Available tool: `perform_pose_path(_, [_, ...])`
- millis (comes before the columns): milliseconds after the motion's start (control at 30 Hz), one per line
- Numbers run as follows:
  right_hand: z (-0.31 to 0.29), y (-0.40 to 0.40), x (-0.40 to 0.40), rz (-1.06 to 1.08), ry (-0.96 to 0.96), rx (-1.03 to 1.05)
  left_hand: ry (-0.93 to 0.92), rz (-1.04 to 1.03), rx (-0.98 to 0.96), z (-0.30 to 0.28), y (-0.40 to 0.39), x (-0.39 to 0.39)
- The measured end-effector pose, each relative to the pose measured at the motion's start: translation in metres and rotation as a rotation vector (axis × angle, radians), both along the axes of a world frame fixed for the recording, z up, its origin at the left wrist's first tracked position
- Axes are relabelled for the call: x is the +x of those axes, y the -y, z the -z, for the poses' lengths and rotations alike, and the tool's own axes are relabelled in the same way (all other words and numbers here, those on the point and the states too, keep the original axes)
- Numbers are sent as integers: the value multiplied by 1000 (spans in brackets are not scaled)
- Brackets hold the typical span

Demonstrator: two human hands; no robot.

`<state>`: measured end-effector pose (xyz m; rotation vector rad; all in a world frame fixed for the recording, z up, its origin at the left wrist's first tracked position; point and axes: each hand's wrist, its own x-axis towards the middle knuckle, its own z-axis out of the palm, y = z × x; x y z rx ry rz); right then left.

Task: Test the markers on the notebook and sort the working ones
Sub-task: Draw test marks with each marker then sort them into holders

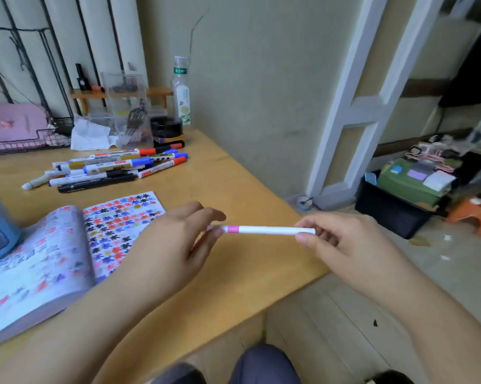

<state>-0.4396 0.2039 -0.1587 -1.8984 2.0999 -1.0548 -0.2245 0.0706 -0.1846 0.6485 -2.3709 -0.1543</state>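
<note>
Wooden bench (233, 173) carries everything, its corner jutting toward the floor. On its left part lies an open notebook (67, 245), the right page crowded with small coloured star-like marks. Behind it, toward the wall, a pile of markers (117, 166) rests with red, blue and black caps. Above the bench's near edge, both hands hold one white marker (264, 230) with a pink band level: the left hand (172, 245) pinches the banded end, and the right hand (344, 242) pinches the other end.
</note>
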Motion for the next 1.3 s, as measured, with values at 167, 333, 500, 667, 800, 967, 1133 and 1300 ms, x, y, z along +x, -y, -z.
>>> perform_pose_path(167, [28, -110, -71, 364, -21, 20, -58, 294, -58, 14, -67, -87])
perform_pose_path(333, [77, -206, -115, 616, 18, 140, 111, 611, -39, 58, -137, -163])
perform_pose_path(500, [133, -261, -134, 734, 42, 369, 308, 674, -22, 110, -171, -203])
perform_pose_path(667, [185, -279, -144, 768, 123, 669, 348, 645, -5, 131, -174, -211])
perform_pose_path(800, [191, -265, -139, 744, 169, 628, 345, 590, 4, 132, -164, -203])
perform_pose_path(967, [154, -216, -120, 580, 145, 385, 280, 539, 6, 102, -148, -183])
perform_pose_path(1133, [91, -141, -81, 354, 122, 103, 137, 405, -38, 50, -117, -140])
perform_pose_path(1300, [45, -49, -26, 65, 64, -17, 73, 162, -74, 13, -67, -62])
